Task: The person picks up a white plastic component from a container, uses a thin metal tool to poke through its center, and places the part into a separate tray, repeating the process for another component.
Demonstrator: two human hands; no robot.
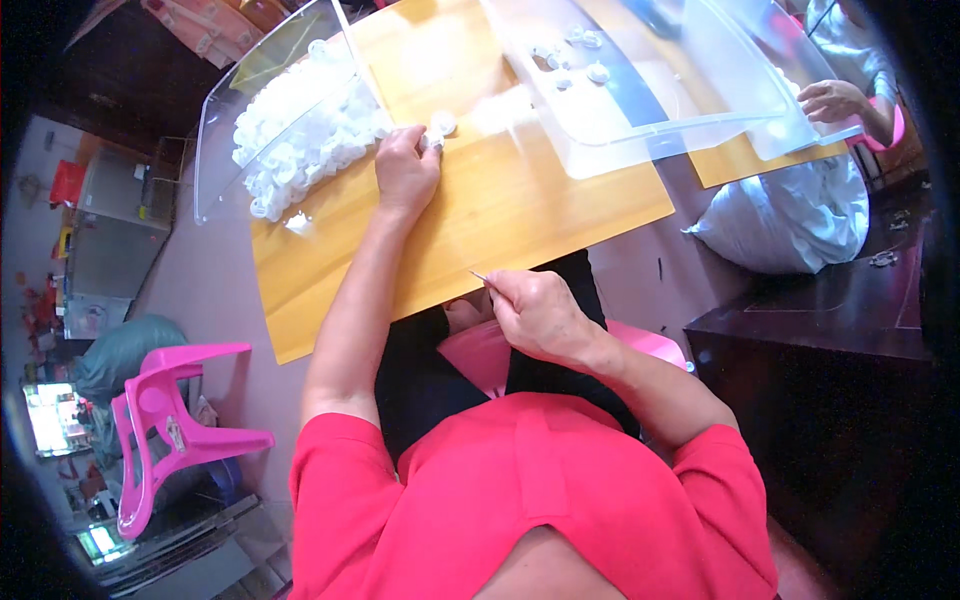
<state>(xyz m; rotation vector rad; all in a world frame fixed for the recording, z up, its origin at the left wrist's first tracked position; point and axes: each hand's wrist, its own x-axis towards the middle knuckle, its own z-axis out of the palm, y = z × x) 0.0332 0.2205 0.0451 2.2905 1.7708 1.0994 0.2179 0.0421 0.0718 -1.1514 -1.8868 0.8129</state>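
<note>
My left hand (408,172) is over the wooden table, its fingers closed round a small white plastic piece (432,142) that is mostly hidden by them. Just past the fingertips lies another round white piece (444,122). In front of my body, near the table's front edge, my right hand (542,312) pinches a thin, pointed metal tool (480,277). Only its tip shows, aimed toward the left; the rest is inside the fist. To the left of my left hand, a heap of white plastic pieces (305,125) fills a clear bin.
The clear bin (203,160) stands at the table's far left. A translucent bin (640,135) on the right holds several small pieces (597,73). Beyond it a person's hand (832,101) reaches in. A white sack (790,220) and pink chair (165,425) are on the floor.
</note>
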